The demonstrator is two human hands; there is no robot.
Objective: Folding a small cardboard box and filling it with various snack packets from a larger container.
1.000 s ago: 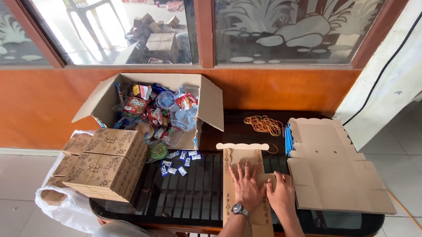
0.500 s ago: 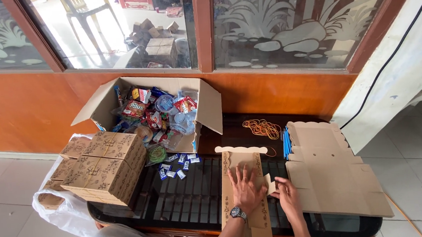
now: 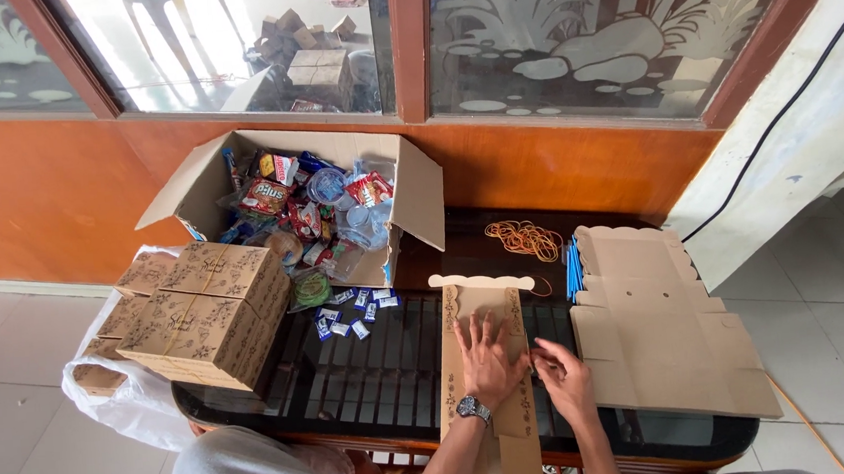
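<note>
under the left hand lies the flat cardboard strip.

A single head-worn camera is looking steeply down and forward from above the near edge of the table, facing the orange wall and the window behind the far edge. It is sitting close over the near edge, so the left hand and right hand are lying low in the middle of the view. The table's far corners and the tiled floor on both sides are falling within view.
</note>
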